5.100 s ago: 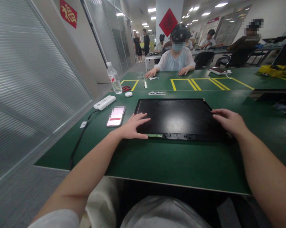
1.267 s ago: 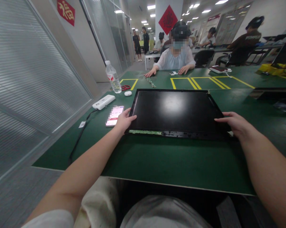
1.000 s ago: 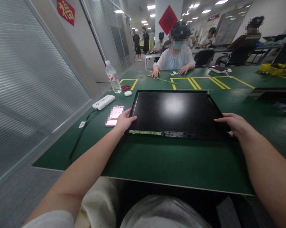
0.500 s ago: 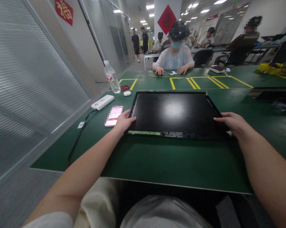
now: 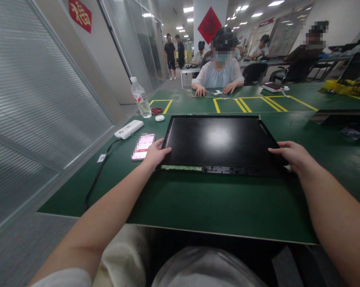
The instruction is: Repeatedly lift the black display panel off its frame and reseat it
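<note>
A flat black display panel (image 5: 222, 141) lies face up in front of me, with a ceiling light reflected in it. Along its near edge runs a thin green circuit board (image 5: 182, 168). My left hand (image 5: 158, 153) grips the panel's left edge, thumb on top and the other fingers mostly hidden at the side. At the right edge, my right hand (image 5: 293, 156) holds the panel the same way. A phone (image 5: 143, 147) with a lit screen is just left of my left hand.
On the green table (image 5: 216, 207), a white power bank (image 5: 129, 129) with a black cable, a water bottle (image 5: 141, 98), a white case (image 5: 159, 118) and red scissors (image 5: 156, 111) are at the left. A person (image 5: 218, 71) sits opposite. Dark parts (image 5: 341, 119) lie at the right.
My hands and the panel have hardly moved. Across the table, the other person's hand at the left has shifted slightly and lies flatter.
</note>
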Demonstrator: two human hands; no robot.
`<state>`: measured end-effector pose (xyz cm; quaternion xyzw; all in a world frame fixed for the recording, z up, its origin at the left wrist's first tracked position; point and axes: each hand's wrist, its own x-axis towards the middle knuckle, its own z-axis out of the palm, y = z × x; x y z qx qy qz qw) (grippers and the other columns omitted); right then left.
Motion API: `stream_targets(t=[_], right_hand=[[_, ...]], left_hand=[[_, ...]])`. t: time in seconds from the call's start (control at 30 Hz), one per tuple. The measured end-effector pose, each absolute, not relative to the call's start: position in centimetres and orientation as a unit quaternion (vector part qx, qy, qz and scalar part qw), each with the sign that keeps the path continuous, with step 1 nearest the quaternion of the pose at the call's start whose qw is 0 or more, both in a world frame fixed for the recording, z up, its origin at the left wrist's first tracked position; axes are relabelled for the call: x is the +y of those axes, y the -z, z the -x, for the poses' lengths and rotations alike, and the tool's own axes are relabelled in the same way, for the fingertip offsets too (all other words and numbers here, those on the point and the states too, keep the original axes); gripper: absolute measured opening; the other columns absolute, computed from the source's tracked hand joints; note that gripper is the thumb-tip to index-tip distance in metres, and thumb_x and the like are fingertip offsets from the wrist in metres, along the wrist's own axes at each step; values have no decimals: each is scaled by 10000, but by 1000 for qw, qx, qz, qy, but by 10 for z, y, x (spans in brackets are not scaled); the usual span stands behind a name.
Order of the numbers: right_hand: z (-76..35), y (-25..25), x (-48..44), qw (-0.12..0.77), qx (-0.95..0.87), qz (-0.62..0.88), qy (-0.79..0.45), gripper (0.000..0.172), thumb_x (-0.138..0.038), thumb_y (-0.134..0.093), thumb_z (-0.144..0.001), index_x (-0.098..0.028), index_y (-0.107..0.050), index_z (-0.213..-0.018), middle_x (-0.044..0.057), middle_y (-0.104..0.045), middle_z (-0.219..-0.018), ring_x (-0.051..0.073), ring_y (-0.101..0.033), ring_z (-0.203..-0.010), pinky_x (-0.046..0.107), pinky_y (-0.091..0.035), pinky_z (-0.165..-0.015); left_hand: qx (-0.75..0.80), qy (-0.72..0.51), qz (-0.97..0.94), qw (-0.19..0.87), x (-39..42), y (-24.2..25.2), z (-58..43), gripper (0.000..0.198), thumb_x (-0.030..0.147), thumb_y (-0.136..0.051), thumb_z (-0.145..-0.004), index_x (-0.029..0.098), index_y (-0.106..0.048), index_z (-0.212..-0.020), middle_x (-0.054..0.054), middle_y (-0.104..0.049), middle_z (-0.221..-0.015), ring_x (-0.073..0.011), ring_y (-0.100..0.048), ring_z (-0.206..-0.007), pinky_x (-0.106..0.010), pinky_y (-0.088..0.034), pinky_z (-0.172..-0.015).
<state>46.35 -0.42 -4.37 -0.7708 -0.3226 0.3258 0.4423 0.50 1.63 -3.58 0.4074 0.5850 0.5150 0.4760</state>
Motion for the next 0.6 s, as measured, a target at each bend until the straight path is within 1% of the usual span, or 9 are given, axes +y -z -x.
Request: stream_targets(t=[0.2,0.33,0.47,0.6], right_hand=[[-459,39,-5,444,-301,780,-322,420,-111,-790,-635,-208,-615,-1004,21,-641,-739,155,-576,-609,259,-461,-502],[-457,39,-6,444,-301,781,-319,419,-113,-783,-628,-207,-615,-1000,17,-637,-737,158,-582,-607,263,-469,-499],[-457,40,-5,445,-301,788,-301,423,-140,-793,-608,-210,-626,-990,20,-640,-744,161,-582,-617,265,-463,-504],[-460,41,-4,451,-302,795,-272,414,-208,-805,-585,-217,-666,-974,23,-650,-774,164,-584,-643,272,-461,-520]], left_hand=[[582,-517,-409,477,19,39,-3,704,-32,-775,-755,118,-612,-1422,-140,-807,-1126,-307,-791,-968,-421,-649,-857],[577,-521,-408,478,19,41,-2,705,-31,-794,-740,124,-626,-1407,-138,-807,-1124,-303,-793,-964,-409,-649,-856],[580,-520,-408,476,19,40,-2,718,-42,-779,-753,99,-601,-1434,-157,-800,-1142,-302,-792,-973,-399,-645,-857],[589,-512,-412,470,18,38,-4,708,-44,-751,-773,97,-587,-1448,-153,-798,-1157,-291,-792,-974,-382,-644,-845]])
